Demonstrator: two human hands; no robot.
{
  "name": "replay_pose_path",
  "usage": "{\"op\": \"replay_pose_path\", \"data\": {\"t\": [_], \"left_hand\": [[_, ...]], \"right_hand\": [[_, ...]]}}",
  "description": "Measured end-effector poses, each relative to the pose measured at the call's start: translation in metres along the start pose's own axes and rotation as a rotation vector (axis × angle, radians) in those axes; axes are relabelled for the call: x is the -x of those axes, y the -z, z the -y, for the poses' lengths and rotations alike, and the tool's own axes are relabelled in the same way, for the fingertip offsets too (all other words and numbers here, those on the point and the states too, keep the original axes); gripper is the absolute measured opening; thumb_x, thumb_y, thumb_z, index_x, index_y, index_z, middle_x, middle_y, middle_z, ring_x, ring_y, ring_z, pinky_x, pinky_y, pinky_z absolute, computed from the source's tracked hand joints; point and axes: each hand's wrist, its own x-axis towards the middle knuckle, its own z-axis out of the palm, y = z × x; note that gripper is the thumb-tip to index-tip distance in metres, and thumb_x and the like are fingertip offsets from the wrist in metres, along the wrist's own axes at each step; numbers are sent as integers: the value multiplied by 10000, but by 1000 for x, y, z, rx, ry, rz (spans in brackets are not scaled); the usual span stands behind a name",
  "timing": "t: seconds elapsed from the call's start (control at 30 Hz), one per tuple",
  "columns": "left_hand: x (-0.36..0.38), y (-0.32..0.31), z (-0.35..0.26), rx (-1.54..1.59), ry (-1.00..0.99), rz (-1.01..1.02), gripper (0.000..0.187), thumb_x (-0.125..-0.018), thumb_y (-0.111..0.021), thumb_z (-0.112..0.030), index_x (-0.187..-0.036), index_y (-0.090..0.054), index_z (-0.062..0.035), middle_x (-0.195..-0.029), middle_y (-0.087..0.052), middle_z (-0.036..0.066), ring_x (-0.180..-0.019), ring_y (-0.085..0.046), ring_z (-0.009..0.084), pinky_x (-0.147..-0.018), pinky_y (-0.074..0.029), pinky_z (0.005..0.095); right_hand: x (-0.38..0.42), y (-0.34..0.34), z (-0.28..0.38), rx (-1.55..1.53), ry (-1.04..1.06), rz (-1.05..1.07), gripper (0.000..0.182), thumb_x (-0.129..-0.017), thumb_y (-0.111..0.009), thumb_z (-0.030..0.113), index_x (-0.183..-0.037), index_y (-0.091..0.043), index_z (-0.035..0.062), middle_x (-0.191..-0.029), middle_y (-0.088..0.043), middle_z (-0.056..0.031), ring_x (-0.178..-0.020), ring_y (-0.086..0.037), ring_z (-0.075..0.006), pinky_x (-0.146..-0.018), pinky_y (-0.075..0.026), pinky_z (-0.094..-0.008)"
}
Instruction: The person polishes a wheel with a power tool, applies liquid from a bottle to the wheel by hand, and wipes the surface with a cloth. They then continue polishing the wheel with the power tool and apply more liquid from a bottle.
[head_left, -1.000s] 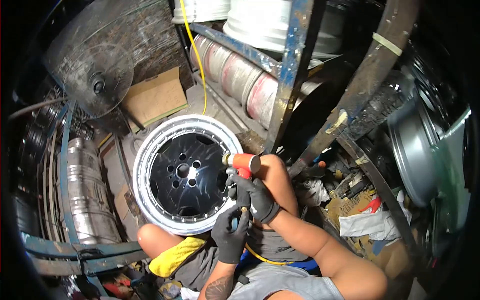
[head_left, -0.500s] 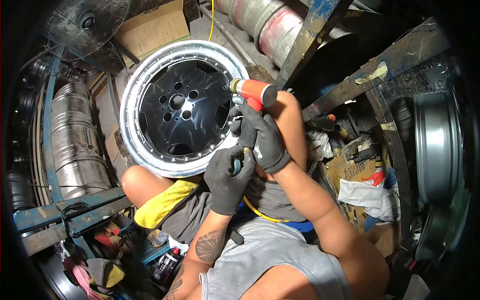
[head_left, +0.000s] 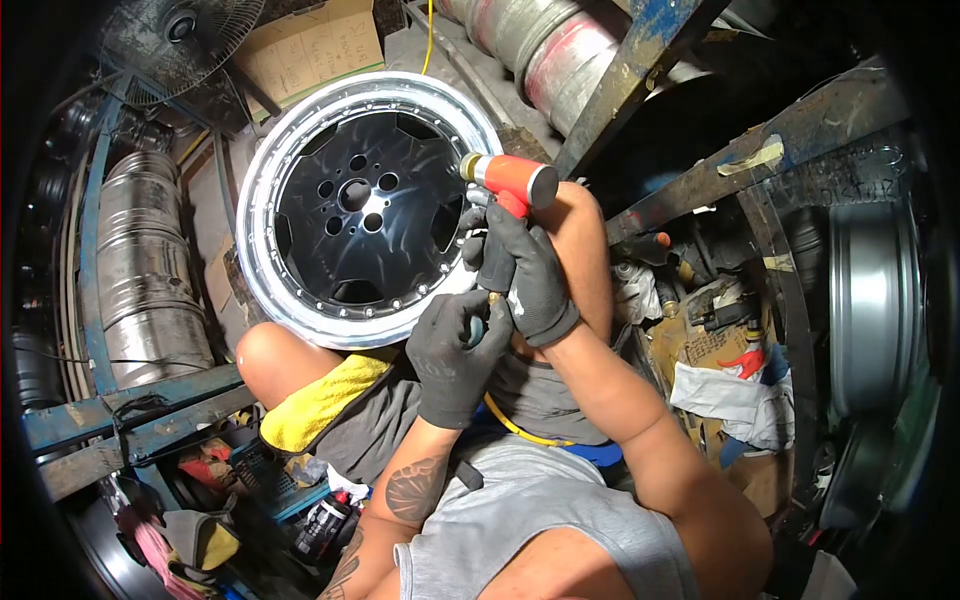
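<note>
My right hand [head_left: 527,280], in a black glove, is wrapped round the handle of a red pistol-shaped air tool [head_left: 512,177]. The tool has a dark rear cap and a brass-coloured nose that points left over the wheel rim. Just below the handle, my gloved left hand [head_left: 455,350] is closed, pinching a small brass hose fitting [head_left: 494,298]. Something bluish shows between its fingers. Whether the fitting is joined to the handle cannot be made out. Ahead of my knees lies a wheel rim [head_left: 350,235] with a black centre and a polished silver lip with bolts.
A yellow hose [head_left: 520,432] crosses my lap, beside a yellow cloth [head_left: 325,405] on my left thigh. Metal rims [head_left: 155,270] are stacked at left. A fan [head_left: 180,30] and cardboard box [head_left: 312,50] stand behind. Metal frames [head_left: 770,140] flank both sides.
The view has shifted slightly. Both hands keep nearly the same hold on the air tool and the fitting, and the wheel rim stays in place.
</note>
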Motion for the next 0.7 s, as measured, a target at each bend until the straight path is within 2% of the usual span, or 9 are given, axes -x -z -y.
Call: {"op": "replay_pose_path", "data": {"t": [0.13, 0.33, 0.4, 0.47, 0.53, 0.57, 0.6, 0.67, 0.7], "left_hand": [[2, -4, 6, -8, -27, -26, 186, -759, -810, -101, -878, -673, -64, -738, -613, 83, -619, -600, 240, -573, -463, 350], [5, -4, 9, -61, -67, -47, 183, -772, -811, -114, -915, -700, -94, -756, -637, 87, -636, -602, 262, -608, -480, 361], [1, 2, 13, 82, -165, -35, 203, -776, -817, -120, -943, -710, -73, -797, -676, 84, -645, -610, 220, -622, -492, 338], [1, 7, 25, 268, -70, -39, 181, -868, -760, -149, -1004, -698, -47, -841, -692, 57, -678, -613, 152, -635, -497, 300], [-5, 22, 24, 762, 515, -49, 209, -990, -618, -222, -1059, -674, -33, -915, -663, 35, -709, -599, 108, -633, -485, 257], [-15, 25, 30, 539, 338, -82, 332, -1063, -459, -313, -1123, -640, -41, -954, -616, 35, -700, -587, 102, -623, -475, 231], [-21, 29, 36, 703, 348, -129, 383, -1070, -407, -380, -1107, -612, -58, -947, -586, 34, -693, -568, 94, -605, -458, 220], [-39, 39, 28, 1024, 595, -236, 378, -1068, -396, -423, -1071, -582, -94, -905, -572, 16, -688, -556, 91, -585, -438, 215], [-50, 42, 17, 1112, 675, -288, 358, -1056, -418, -454, -1010, -567, -132, -840, -593, 12, -648, -546, 97, -518, -396, 191]], "right_hand": [[-1, 2, -2, 12, 3, -8, 274, -991, -633, 239, -1194, -595, 59, -951, -638, -20, -750, -606, -75, -652, -490, -213], [3, -6, 2, -1, -23, -46, 272, -981, -644, 236, -1186, -603, 63, -924, -634, -1, -752, -602, -65, -626, -486, -210], [6, -9, 4, 120, -27, -84, 236, -970, -664, 279, -1098, -630, 84, -848, -629, 15, -677, -589, -58, -588, -478, -212], [7, -8, -1, 198, -76, -139, 241, -954, -687, 340, -989, -642, 106, -773, -616, 32, -609, -571, -52, -551, -469, -214], [9, -2, 7, 273, -147, -16, 271, -948, -693, 371, -929, -632, 107, -751, -605, 36, -601, -567, -42, -547, -465, -203], [9, -4, 6, 253, -80, -4, 268, -950, -694, 362, -938, -635, 101, -754, -602, 36, -604, -566, -41, -552, -467, -202], [11, -7, 1, 232, -18, 8, 265, -951, -694, 353, -947, -638, 94, -758, -599, 37, -606, -566, -40, -556, -469, -201], [8, -1, -4, 179, -16, 46, 258, -944, -709, 301, -1049, -642, 75, -780, -597, 42, -628, -571, -41, -571, -481, -203], [10, -1, -3, 161, -28, 57, 269, -940, -714, 290, -1078, -641, 72, -784, -596, 42, -634, -572, -41, -572, -483, -203]]}}
